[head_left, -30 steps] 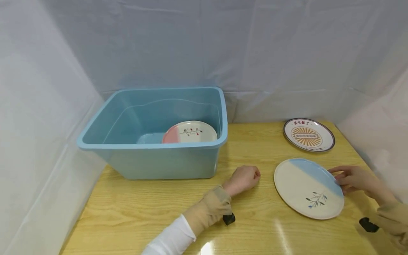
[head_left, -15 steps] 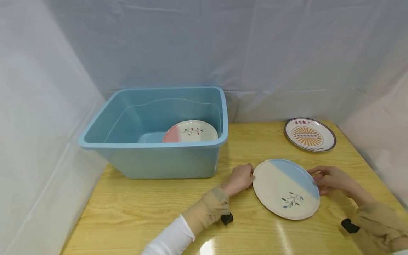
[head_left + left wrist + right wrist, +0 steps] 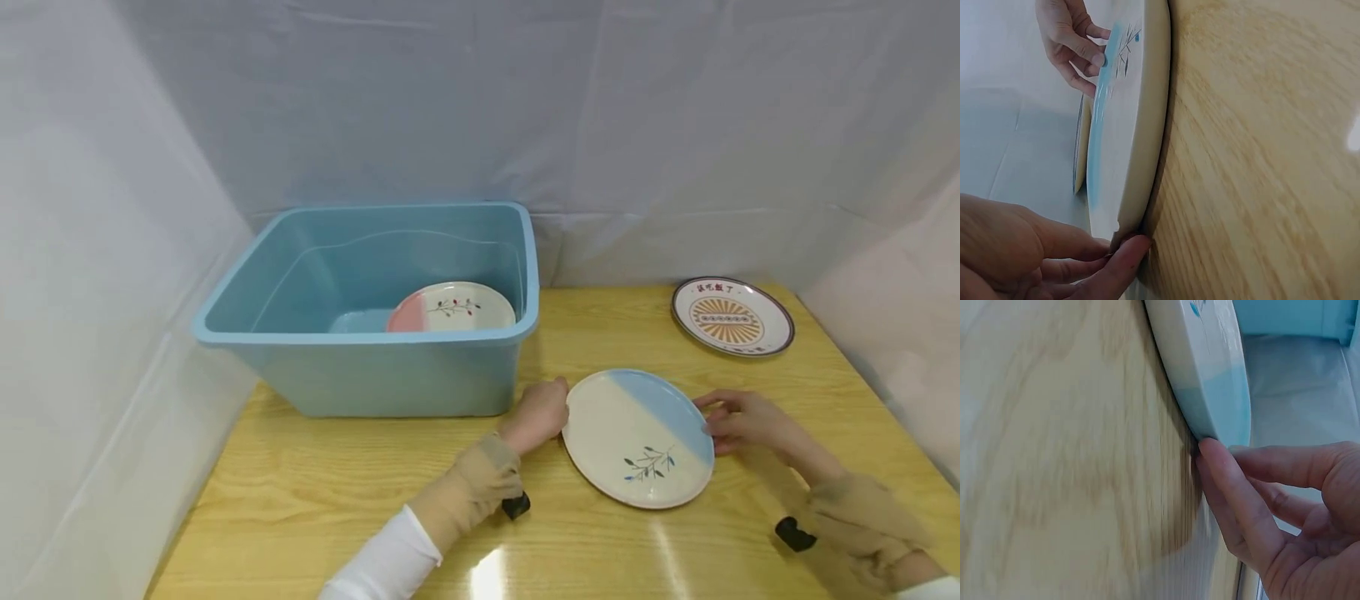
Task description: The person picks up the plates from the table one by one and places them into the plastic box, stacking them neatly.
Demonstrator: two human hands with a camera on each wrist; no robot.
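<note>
A cream and light-blue plate (image 3: 637, 437) with a small leaf sprig lies on the wooden table (image 3: 360, 492), in front of the tub's right corner. My left hand (image 3: 546, 410) grips its left rim, with fingertips (image 3: 1124, 250) curled under the edge of the plate (image 3: 1129, 125). My right hand (image 3: 722, 422) pinches the right rim, fingers over the blue part. In the right wrist view, its fingers (image 3: 1235, 494) press under the plate's edge (image 3: 1210, 375). The plate looks low on or just off the table.
A large light-blue plastic tub (image 3: 360, 337) stands at the back left and holds a pink and cream plate (image 3: 452, 307). A round plate with an orange sunburst pattern (image 3: 732, 316) lies at the back right. White cloth walls close in the table on three sides.
The blue and cream plate has moved left across the table toward the tub, with my right hand on its rim. My left hand has taken hold of its left rim.
</note>
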